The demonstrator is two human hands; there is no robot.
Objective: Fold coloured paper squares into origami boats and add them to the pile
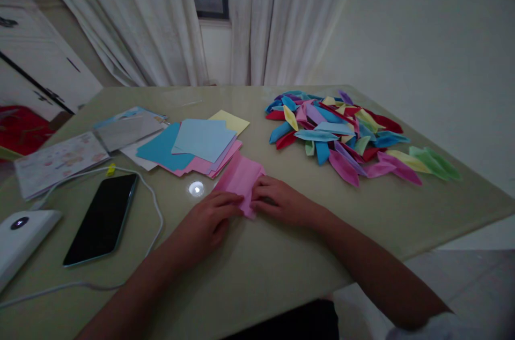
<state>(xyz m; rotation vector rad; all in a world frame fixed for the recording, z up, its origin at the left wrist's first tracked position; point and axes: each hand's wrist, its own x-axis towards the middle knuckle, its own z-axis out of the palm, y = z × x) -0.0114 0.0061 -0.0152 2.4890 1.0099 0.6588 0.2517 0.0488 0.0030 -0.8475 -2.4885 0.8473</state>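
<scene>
A sheet of pink paper (240, 178) lies on the table in front of me, creased and folded at its near end. The fingers of my left hand (210, 220) are closed on its lower left edge. On the opposite edge, my right hand (281, 201) grips the same sheet with bent fingers. Just beyond it is a fanned stack of square coloured paper (203, 139) in blue, pink, purple and yellow. To the right lies a large heap of folded paper pieces (330, 125) in many colours.
A black-screened phone (102, 219) lies at the left, with a white cable (156, 206) looping around it. A white device (24, 238) sits at the left edge. Printed paper packets (60, 160) lie behind. The table's right edge slants away past the heap; curtains (161, 18) hang beyond.
</scene>
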